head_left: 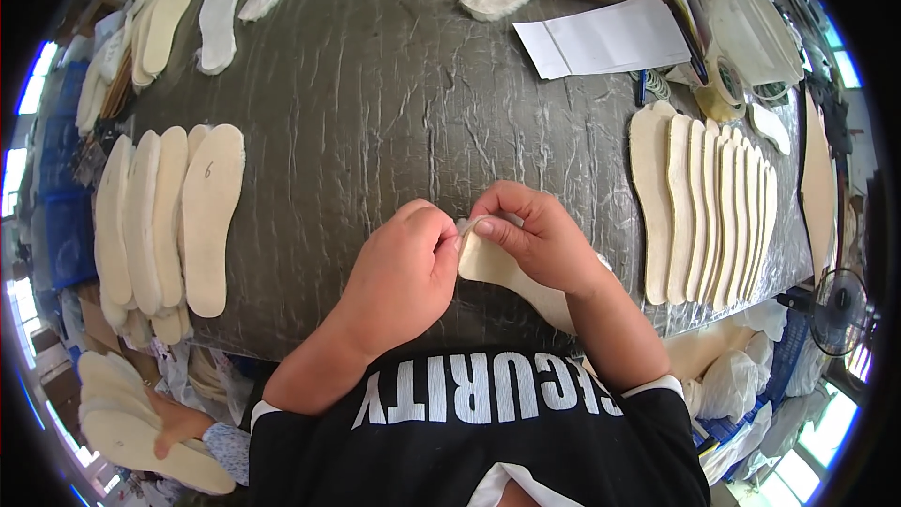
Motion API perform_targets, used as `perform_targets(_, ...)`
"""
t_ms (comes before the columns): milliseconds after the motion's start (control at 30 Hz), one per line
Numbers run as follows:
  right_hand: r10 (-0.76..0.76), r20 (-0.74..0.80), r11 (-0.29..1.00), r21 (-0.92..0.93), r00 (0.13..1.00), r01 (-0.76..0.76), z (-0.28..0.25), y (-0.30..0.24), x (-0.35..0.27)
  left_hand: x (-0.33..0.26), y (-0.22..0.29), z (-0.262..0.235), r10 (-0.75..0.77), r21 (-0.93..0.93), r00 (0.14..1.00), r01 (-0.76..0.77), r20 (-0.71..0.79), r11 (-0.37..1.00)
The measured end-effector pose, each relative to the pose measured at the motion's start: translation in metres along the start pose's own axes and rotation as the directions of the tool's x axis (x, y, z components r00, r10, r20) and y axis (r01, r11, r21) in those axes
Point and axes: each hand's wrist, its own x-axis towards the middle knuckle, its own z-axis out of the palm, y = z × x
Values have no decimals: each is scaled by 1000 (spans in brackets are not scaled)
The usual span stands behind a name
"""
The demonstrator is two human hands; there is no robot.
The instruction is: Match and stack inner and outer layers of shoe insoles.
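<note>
A cream insole (507,274) lies in front of me at the near middle of the table, slanting down to the right, partly hidden under my right forearm. My right hand (544,237) pinches its upper left end between thumb and fingers. Closed in a pinch at the same end, my left hand (405,268) has its fingertips against the insole's edge. A little whitish fluff shows between the two hands; its exact form is too small to tell.
Fleecy insoles (214,216) stand grouped at left; a fanned row of insoles (657,207) lies at right. White paper (605,38), tape rolls (721,84) and a plastic container (751,28) sit at far right. A co-worker's hand (178,421) holds insoles at lower left. A fan (838,305) is at right.
</note>
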Motion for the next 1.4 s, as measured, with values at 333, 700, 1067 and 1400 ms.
perform_targets(333,-77,-94,996,29,993,80,5,3,-1,4,-12,-2,-222,-474,939,325,261,818)
perform_targets(700,69,-78,997,-16,995,-70,-11,4,-7,2,-44,-1,77,-427,994,-102,-76,899)
perform_targets(1067,-69,-16,871,-488,997,53,-5,-21,-16,6,-47,-13,-181,-587,983,123,-40,800)
perform_targets(1400,178,451,981,-149,875,-122,-9,-6,-20,-7,-16,-25,158,-309,917,-279,-366,909)
